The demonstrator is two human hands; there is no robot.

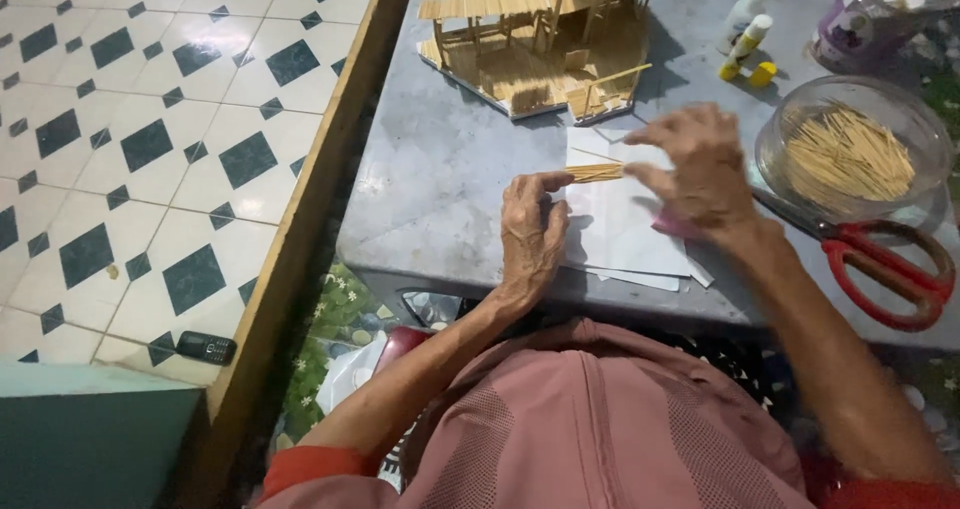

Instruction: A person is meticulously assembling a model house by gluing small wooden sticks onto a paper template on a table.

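Note:
On a grey table (440, 169) lies a sheet of white paper (620, 224). Over it both hands pinch a small bundle of thin wooden sticks (595, 173). My left hand (533, 231) holds the bundle's left end with forefinger and thumb. My right hand (700, 164) grips the right end, fingers bent, slightly blurred. A single stick lies on the paper just above the bundle.
A small house model made of sticks (545, 44) stands at the table's far side. A clear round tub of sticks (850, 149) sits at the right, red-handled scissors (885, 259) below it. A glue bottle (745, 44) and a jar (860, 19) stand far right. A phone (205, 347) lies on the tiled floor.

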